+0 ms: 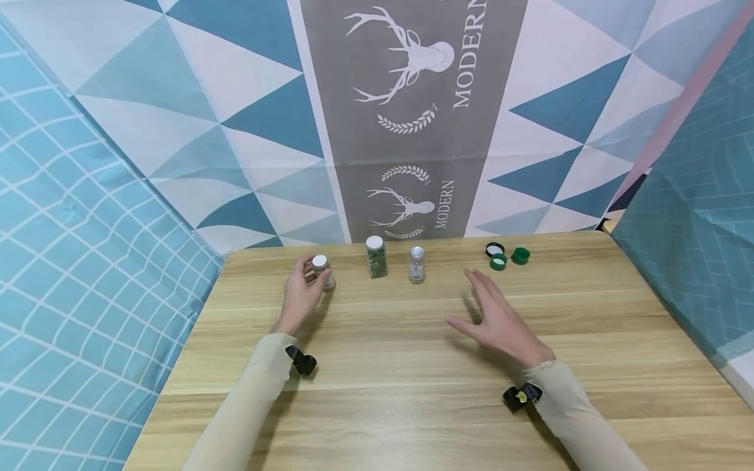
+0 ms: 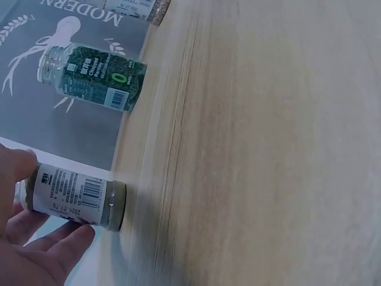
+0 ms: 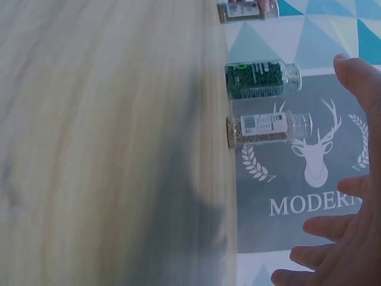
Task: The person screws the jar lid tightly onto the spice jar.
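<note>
My left hand (image 1: 299,297) grips a small glass spice jar (image 1: 328,281) at the left of the table's far side, thumb and fingers round it. In the left wrist view this jar (image 2: 74,193) has a white label with a barcode and brownish contents. To its right stand a jar of green chopped parsley (image 1: 377,258) and a slimmer jar (image 1: 417,267) with tan, grainy contents. My right hand (image 1: 501,320) hovers above the table with fingers spread, holding nothing. Nearest to it are a black lid (image 1: 495,248), a green lid (image 1: 498,262) and another green lid (image 1: 521,255).
The wooden table (image 1: 389,392) ends at a patterned cloth backdrop (image 1: 406,144) close behind the jars. Blue cloth (image 1: 82,261) hangs along the left side, and a teal cloth (image 1: 695,216) along the right. Each wrist wears a small black camera.
</note>
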Motion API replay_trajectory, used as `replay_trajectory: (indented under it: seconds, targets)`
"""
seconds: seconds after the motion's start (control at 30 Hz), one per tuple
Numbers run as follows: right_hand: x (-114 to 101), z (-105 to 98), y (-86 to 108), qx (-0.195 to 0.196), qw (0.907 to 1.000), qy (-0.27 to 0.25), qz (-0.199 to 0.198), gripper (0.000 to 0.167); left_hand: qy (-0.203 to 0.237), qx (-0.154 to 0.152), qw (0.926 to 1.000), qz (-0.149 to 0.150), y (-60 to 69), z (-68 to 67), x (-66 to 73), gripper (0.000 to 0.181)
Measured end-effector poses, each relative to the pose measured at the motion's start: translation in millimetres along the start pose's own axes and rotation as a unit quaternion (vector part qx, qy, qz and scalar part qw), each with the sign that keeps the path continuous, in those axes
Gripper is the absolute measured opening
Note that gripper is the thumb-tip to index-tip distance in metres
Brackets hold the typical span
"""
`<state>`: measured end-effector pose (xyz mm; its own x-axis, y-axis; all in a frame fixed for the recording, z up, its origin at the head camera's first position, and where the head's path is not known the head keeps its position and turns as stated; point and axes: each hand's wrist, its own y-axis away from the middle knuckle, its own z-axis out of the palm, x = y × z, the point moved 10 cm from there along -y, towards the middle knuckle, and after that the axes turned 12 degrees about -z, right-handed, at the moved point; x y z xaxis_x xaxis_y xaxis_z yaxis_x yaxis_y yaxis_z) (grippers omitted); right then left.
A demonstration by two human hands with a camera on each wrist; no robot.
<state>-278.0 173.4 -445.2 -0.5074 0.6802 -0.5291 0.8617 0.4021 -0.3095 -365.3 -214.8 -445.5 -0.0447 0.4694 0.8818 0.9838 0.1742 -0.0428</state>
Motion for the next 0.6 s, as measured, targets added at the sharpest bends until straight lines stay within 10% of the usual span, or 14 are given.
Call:
replay_trajectory:
  seconds: [0.6]
  targets:
    - [-24.0, 8.0, -19.6, 0.019, 0.9980, -0.054, -0.028, 0.104, -0.001, -0.031, 0.9993, 0.020, 10.0, 9.3, 8.0, 0.048]
